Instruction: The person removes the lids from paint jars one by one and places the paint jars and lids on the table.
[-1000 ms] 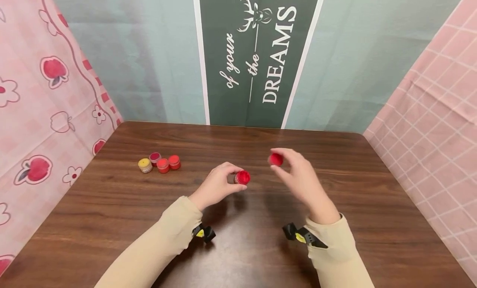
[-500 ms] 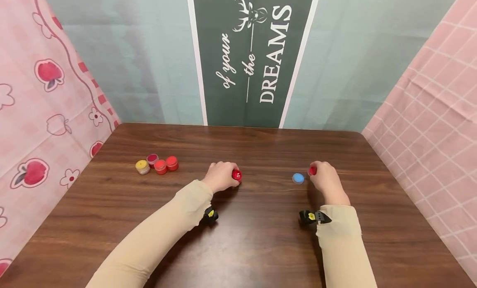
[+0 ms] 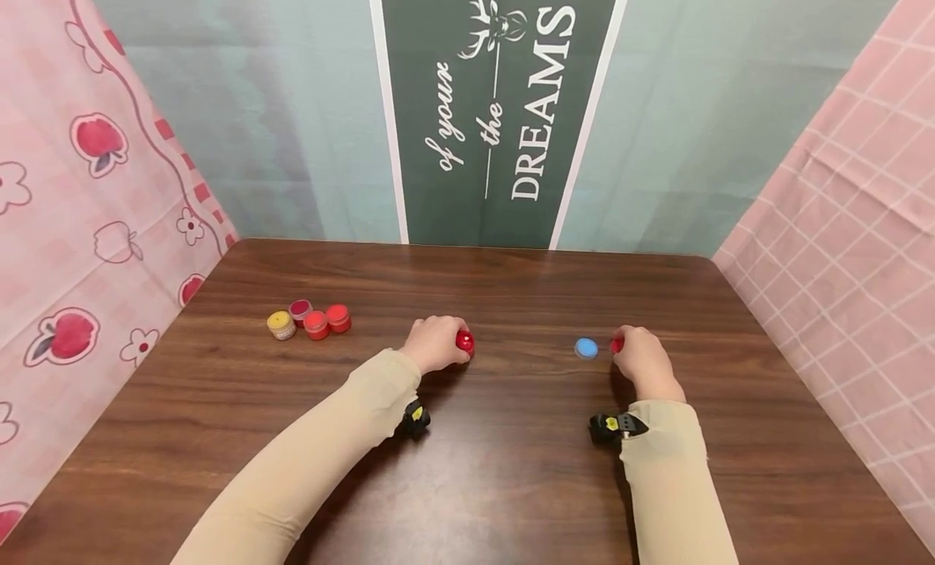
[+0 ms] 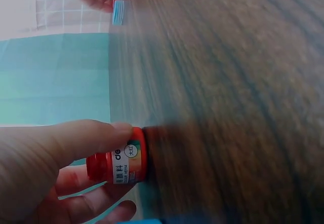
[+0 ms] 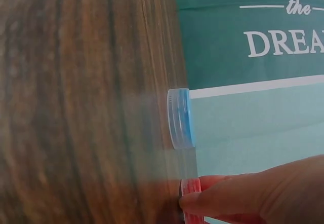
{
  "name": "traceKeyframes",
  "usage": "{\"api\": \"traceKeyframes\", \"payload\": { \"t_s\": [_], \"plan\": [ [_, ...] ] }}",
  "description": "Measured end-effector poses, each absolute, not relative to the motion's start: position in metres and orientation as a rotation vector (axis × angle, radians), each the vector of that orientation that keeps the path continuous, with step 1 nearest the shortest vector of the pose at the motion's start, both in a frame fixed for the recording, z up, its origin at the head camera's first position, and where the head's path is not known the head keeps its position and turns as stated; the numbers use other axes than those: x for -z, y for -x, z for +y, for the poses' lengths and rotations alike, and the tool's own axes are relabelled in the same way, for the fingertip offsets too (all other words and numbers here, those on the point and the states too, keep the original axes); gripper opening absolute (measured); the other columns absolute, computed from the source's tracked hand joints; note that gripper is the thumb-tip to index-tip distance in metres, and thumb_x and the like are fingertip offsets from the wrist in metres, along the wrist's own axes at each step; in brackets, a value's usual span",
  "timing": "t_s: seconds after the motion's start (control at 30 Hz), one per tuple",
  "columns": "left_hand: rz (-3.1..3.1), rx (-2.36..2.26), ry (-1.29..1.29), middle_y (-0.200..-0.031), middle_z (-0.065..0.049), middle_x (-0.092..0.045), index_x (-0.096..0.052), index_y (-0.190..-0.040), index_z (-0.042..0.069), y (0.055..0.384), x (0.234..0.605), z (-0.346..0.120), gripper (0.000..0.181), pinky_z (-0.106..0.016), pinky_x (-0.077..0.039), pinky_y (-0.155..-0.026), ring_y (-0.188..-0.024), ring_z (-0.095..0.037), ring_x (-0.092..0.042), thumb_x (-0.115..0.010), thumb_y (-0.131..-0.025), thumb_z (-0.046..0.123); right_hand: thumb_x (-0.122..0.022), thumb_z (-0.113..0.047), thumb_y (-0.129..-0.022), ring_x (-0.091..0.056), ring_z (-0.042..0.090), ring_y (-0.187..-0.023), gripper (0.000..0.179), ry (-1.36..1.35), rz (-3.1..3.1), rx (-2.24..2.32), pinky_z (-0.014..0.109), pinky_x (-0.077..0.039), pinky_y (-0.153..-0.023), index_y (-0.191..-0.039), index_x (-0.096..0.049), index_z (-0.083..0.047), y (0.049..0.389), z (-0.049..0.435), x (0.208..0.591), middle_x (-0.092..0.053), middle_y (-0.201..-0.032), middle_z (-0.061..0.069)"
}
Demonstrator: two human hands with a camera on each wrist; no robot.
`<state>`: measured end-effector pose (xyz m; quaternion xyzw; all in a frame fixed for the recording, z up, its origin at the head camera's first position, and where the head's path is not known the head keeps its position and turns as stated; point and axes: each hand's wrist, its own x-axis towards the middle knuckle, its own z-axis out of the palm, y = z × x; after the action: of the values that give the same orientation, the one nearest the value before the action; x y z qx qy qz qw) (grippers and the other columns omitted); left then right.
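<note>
On the table's middle, my left hand (image 3: 434, 343) holds a small red paint jar (image 3: 465, 342) between thumb and fingers. In the left wrist view the jar (image 4: 126, 155) shows a white label and a red threaded neck with no lid on it; its base is against the tabletop. Over to the right, my right hand (image 3: 644, 360) pinches a red jar lid (image 5: 191, 201) by its edge, down at the table surface. Just left of that lid lies a clear lid with a blue inside (image 3: 587, 348), apart from the fingers. My palm side is hidden in the head view.
A cluster of closed paint jars stands at the left: a yellow jar (image 3: 281, 325), a dark red jar (image 3: 301, 310) and two bright red jars (image 3: 316, 325). Cloth hangs behind the brown wooden table (image 3: 511, 467) and along both sides.
The left hand has brought the red jar down onto the table. The right hand has moved right and lowered the red lid beside the blue lid, which now shows. Little differs in the last half second.
</note>
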<state>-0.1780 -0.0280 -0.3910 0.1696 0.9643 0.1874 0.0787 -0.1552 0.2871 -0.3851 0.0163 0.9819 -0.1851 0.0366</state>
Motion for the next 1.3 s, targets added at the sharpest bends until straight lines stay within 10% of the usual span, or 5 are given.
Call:
{"api": "traceKeyframes", "payload": {
  "t_s": [0.33,0.7,1.3],
  "plan": [
    [2.893,-0.764,-0.526,-0.120,-0.010,-0.061,-0.056,-0.125,0.006,0.174,0.351,-0.085,0.049,-0.049,-0.038,-0.095,-0.111,-0.027,-0.055,-0.071,-0.083,0.027,-0.059,0.002,-0.083,-0.050,0.042,-0.090,0.035,-0.051,2.986,0.619,0.055,-0.044,-0.084,-0.116,-0.053,0.012,0.156,0.289,0.388,-0.052,-0.110,0.034],
    [3.118,-0.992,-0.061,-0.116,-0.029,-0.055,-0.051,-0.124,-0.006,0.154,0.332,-0.216,0.037,-0.055,-0.038,-0.090,-0.101,-0.040,-0.052,-0.037,-0.099,0.017,-0.059,-0.011,-0.086,-0.040,0.051,-0.113,0.052,-0.059,3.017,0.657,0.059,-0.035,-0.094,-0.127,-0.041,0.016,0.158,0.283,0.381,-0.038,-0.125,0.039],
    [3.025,-0.726,0.147,-0.104,-0.025,-0.060,-0.052,-0.115,-0.004,0.156,0.373,-0.217,0.048,-0.048,-0.046,-0.067,-0.089,-0.037,-0.057,-0.069,-0.082,0.026,-0.058,-0.017,-0.091,-0.027,0.048,-0.128,0.056,0.161,3.052,0.831,0.060,-0.026,-0.101,-0.137,-0.036,0.007,0.155,0.251,0.354,-0.025,-0.141,0.032]
  ]
}}
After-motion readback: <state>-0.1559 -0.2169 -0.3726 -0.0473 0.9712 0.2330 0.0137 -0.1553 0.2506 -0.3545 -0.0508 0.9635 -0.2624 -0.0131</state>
